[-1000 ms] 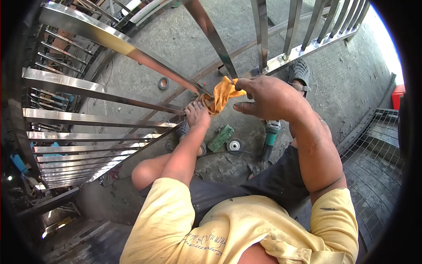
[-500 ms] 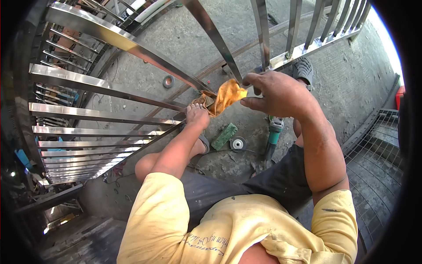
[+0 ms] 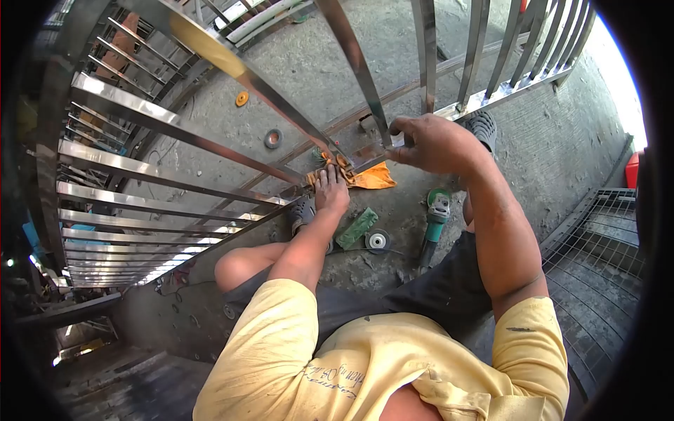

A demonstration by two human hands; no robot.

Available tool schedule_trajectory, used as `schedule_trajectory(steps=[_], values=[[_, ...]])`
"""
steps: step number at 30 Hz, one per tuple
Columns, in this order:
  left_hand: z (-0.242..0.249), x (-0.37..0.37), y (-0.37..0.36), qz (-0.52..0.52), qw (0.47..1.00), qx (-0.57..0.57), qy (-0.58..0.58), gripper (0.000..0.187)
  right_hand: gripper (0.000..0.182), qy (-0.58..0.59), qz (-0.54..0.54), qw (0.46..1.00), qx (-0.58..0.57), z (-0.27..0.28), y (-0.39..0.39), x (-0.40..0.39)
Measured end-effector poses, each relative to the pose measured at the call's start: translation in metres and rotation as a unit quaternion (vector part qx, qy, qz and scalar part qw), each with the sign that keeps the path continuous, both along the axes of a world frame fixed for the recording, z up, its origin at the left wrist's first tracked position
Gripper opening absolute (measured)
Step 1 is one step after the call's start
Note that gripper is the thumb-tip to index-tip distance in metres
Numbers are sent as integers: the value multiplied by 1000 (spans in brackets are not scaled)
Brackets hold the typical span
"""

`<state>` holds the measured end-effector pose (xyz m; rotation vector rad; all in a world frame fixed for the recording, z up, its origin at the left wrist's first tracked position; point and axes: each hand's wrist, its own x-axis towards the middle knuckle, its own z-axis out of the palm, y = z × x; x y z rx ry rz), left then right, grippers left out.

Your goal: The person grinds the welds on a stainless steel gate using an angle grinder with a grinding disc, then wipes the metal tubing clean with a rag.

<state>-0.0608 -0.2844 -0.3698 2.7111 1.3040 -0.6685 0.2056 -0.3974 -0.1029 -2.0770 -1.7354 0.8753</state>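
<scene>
An orange cloth (image 3: 375, 177) is draped over the lower rail of a shiny metal railing (image 3: 361, 67). My left hand (image 3: 331, 191) presses part of the cloth onto the rail, its fingers laid over it, while a loose end hangs to the right. At the foot of an upright bar, my right hand (image 3: 439, 146) is curled with thumb and fingertips against the railing. Below my hands on the floor lie a green block (image 3: 357, 228), a round white-and-grey disc (image 3: 377, 241) and a teal angle grinder (image 3: 435, 223).
Beyond the rail, a dark ring-shaped disc (image 3: 273, 138) and a yellow disc (image 3: 242, 98) rest on the concrete. A wire grid (image 3: 597, 245) stands at the right, near a red object (image 3: 634, 170). More metal frames (image 3: 126, 59) are at the upper left.
My left hand has moved onto the rail, and the cloth, raised and bunched before, now lies flatter over it. My right hand stays by the bar's foot. The view has shifted slightly.
</scene>
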Motion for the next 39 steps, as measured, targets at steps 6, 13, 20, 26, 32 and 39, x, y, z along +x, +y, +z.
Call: schedule_trajectory(steps=[6, 13, 20, 26, 32, 39], values=[[2, -5, -4, 151, 988, -32, 1, 53, 46, -15, 7, 1000, 18, -14, 2, -4], [4, 22, -39, 127, 989, -38, -65, 56, 47, 13, 24, 999, -20, -7, 5, -19], [13, 9, 23, 214, 974, -56, -44, 59, 43, 5, 8, 1000, -27, -9, 8, -16], [9, 11, 13, 228, 969, -66, -65, 58, 48, -20, -11, 1000, -19, -10, 4, 1], [14, -22, -26, 241, 923, -230, -193, 41, 46, -10, -22, 1000, 17, -13, 13, 6], [51, -14, -117, -17, 876, -432, -216, 34, 40, -25, 90, 995, -42, -35, 7, -36]])
